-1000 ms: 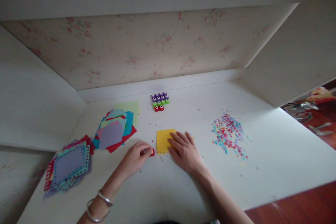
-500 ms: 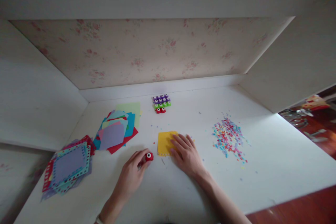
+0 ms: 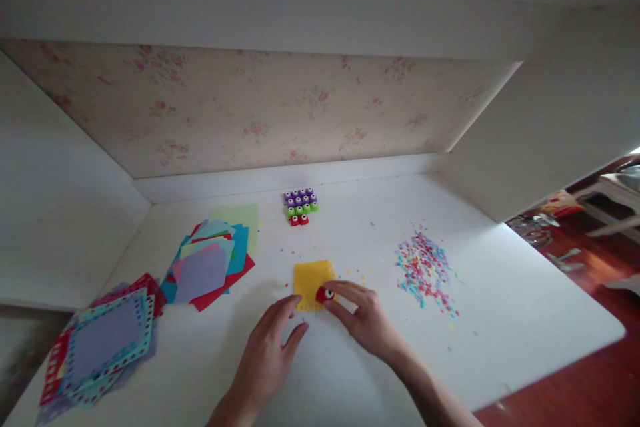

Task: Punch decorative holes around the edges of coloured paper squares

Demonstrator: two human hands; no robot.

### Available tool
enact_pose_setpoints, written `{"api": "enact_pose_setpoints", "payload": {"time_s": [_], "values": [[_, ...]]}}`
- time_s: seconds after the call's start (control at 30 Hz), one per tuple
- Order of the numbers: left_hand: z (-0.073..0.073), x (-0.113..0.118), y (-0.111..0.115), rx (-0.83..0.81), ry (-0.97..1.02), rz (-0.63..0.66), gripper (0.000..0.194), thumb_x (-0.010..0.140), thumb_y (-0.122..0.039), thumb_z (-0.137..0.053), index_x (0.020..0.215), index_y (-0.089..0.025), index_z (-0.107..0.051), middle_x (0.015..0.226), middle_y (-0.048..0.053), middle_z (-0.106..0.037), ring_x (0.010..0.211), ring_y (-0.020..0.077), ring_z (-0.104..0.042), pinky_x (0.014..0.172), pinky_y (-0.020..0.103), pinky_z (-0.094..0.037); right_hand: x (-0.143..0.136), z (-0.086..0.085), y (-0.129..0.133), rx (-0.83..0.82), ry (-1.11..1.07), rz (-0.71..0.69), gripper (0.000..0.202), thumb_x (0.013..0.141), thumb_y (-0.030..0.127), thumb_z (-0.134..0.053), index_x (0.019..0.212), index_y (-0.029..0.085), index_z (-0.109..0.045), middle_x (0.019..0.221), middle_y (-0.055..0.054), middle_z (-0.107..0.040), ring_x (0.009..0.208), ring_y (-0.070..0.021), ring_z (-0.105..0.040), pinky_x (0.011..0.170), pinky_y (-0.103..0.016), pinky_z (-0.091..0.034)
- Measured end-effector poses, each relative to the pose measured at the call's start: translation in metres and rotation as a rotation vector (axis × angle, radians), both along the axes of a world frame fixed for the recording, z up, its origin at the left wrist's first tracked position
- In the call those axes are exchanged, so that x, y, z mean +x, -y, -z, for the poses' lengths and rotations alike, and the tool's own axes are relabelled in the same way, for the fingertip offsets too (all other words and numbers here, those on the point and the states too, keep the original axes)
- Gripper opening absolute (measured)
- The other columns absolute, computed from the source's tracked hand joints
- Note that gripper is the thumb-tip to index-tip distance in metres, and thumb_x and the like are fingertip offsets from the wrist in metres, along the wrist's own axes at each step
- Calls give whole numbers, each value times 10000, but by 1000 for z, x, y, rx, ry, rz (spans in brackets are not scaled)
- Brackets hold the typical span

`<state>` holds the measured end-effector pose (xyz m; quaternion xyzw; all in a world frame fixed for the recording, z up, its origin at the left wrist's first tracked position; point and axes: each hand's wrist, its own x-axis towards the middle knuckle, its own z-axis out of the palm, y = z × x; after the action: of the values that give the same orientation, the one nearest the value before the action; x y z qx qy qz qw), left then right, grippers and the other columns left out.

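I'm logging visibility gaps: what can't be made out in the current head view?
Head view:
Yellow paper: right side partly hidden by red punch and right hand.
Left forearm: cut off by bottom edge.
Punched sheets: lower ones mostly covered by upper ones.
Colored bits: too small to count.

Yellow paper (image 3: pixel 310 277) — near right corner hidden

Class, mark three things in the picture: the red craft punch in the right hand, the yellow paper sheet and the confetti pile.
Red craft punch (image 3: pixel 321 294): head view, on its red body.
Yellow paper sheet (image 3: pixel 307 281): head view, near its middle.
Confetti pile (image 3: pixel 425 268): head view, on its dense centre.
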<state>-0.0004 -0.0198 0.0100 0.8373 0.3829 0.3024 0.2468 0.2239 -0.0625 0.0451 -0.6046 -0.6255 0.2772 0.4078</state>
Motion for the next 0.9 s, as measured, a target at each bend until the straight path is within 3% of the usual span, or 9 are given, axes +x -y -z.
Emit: {"api": "enact_pose_setpoints", "payload": {"time_s": [0.17, 0.27, 0.4, 0.57, 0.67, 0.77, 0.9], "values": [[15, -6, 2, 169, -146, 45, 239, 956, -254, -545, 1160, -265, -668, 1220, 62, -689, 1117, 261, -652, 940, 457, -568, 85, 22, -40, -12, 213, 481, 328, 902, 460, -573, 1085, 224, -709, 1036, -78, -764, 887, -239, -737, 788, -359, -587], [18, -5, 4, 197, -229, 103, 266, 950, -212, -541, 1177, -255, -672, 1276, 57, -670, 1156, 264, -631, 951, 463, -554, 121, 32, -59, -13, 294, 575, 338, 895, 441, -550, 1078, 202, -703, 1031, -104, -754, 893, -255, -722, 811, -389, -555], [15, -3, 6, 206, -285, 138, 268, 958, -207, -532, 1184, -255, -669, 1297, 51, -661, 1170, 265, -616, 952, 465, -537, 136, 44, -67, -34, 376, 616, 329, 876, 407, -556, 1088, 199, -697, 1021, -116, -747, 918, -275, -706, 826, -411, -532], [10, -2, 7, 198, -268, 133, 273, 956, -177, -523, 1167, -262, -674, 1253, 39, -682, 1152, 252, -620, 945, 451, -520, 127, 49, -59, 14, 431, 645, 463, 868, 456, -565, 1228, 169, -624, 1224, -169, -663, 1008, -299, -662, 879, -459, -516], [11, -2, 6, 204, -266, 101, 288, 951, -156, -515, 1172, -257, -670, 1248, 36, -680, 1136, 239, -626, 945, 436, -511, 106, 49, -42, 115, 453, 626, 428, 919, 488, -516, 1188, 178, -636, 1175, -151, -679, 1053, -297, -632, 921, -480, -504], [14, -1, 5, 229, -289, 26, 304, 947, -167, -516, 1209, -239, -652, 1286, 44, -664, 1171, 245, -610, 976, 443, -485, 72, 54, -21, 110, 481, 494, 349, 960, 440, -491, 1148, 201, -661, 1152, -125, -692, 1082, -282, -615, 948, -470, -505], [17, 1, 4, 266, -347, -19, 338, 952, -202, -514, 1272, -232, -618, 1360, 47, -624, 1259, 263, -559, 1074, 482, -399, 24, 62, -3, 4, 574, 294, 379, 971, 389, -496, 1269, 193, -627, 1360, -130, -599, 1265, -306, -522, 1059, -511, -439]]}}
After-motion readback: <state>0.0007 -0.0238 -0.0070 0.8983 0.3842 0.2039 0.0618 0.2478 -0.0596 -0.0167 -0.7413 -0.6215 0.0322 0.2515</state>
